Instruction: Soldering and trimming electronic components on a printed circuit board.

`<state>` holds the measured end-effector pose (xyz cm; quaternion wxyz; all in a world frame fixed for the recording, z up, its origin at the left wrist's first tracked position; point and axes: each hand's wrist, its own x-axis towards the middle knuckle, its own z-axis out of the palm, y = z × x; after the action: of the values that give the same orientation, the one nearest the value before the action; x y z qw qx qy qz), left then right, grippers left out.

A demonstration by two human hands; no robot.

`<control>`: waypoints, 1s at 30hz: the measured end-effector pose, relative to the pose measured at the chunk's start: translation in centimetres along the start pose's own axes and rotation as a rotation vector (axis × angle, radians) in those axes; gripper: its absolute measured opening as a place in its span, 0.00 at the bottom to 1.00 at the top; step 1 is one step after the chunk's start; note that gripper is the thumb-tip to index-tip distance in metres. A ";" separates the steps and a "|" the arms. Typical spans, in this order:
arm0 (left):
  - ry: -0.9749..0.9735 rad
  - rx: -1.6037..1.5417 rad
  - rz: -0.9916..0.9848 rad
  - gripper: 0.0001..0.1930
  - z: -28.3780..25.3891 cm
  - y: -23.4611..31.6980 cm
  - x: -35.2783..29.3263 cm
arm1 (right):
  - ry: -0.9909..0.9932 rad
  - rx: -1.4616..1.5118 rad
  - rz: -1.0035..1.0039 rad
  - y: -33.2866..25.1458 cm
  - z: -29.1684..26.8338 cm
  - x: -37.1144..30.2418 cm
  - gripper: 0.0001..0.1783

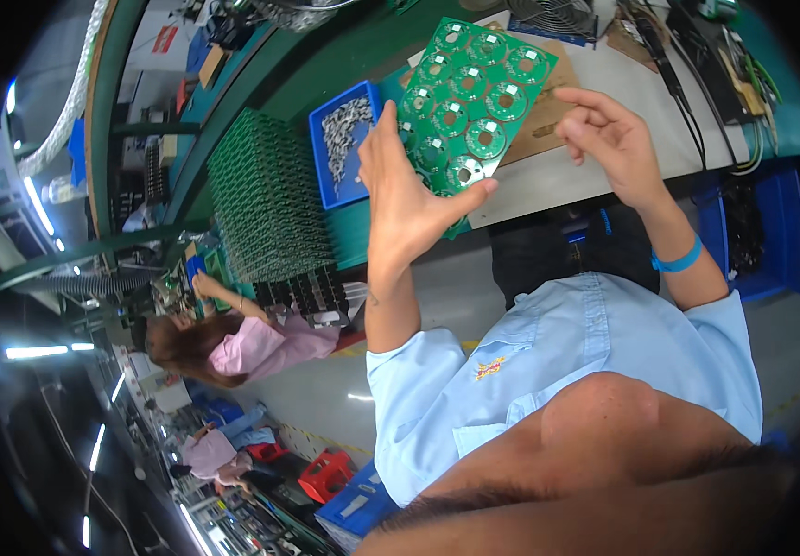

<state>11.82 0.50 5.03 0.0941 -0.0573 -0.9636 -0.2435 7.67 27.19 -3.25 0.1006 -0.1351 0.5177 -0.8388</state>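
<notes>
Fingers (387,130) of our left hand (405,204) lie along the left edge of a thin green rectangular circuit-board panel (460,100), its thumb stretched across the near corner, so the panel is clamped there. Our right hand (618,144) has its index finger extended and the others loosely bent, apart from the panel.

The panel is raised and tilted above the counter (794,134). Its face carries round boards, each with a centre opening, and small white squares.

A narrow gap separates our right fingertips from the panel's right edge. Below the panel lies a flat brown sheet (562,83) on a pale, smooth mat (604,153); the mat runs along the counter's front edge, towards thin black cables (687,102) near its right end. To the left, a blue rectangular plastic tray (315,139) stands just beside our left fingers, leaving little room on that side.

We count twelve round boards, three across by four, some partly hidden by our hand. There is one blue tray, holding silvery small parts (340,139) too many to count, and one tall stack of green boards (266,199) left of it, its layers too fine to number.
</notes>
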 end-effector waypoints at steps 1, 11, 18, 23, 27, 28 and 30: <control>-0.009 -0.009 0.010 0.66 0.6 0.3 0.2 | 0.015 -0.006 -0.001 -0.1 0.4 -0.3 0.33; -0.040 -0.102 0.008 0.66 3.6 2.2 0.4 | 0.198 0.052 -0.071 0.9 3.8 -2.1 0.44; -0.014 -0.016 0.031 0.67 3.4 3.2 -0.5 | 0.162 -0.036 -0.070 1.1 3.7 -1.9 0.47; 0.001 -0.236 0.013 0.67 2.9 1.6 -2.3 | 0.109 -0.060 -0.063 0.4 1.9 -1.0 0.43; 0.226 -1.030 -0.203 0.43 3.2 -0.3 -3.1 | 0.012 -0.039 0.012 -0.6 -0.1 0.1 0.37; 0.227 -1.031 -0.199 0.43 3.5 -1.1 -3.4 | -0.016 -0.034 0.030 -0.9 -0.4 0.3 0.36; 0.295 -1.232 -0.270 0.35 4.5 -3.3 -3.9 | -0.071 -0.022 0.066 -1.4 -0.4 0.6 0.33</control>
<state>14.39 -0.46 -1.19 0.1441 0.0549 -0.6229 -0.7669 6.92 27.95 -2.11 0.1451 -0.1485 0.5270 -0.8241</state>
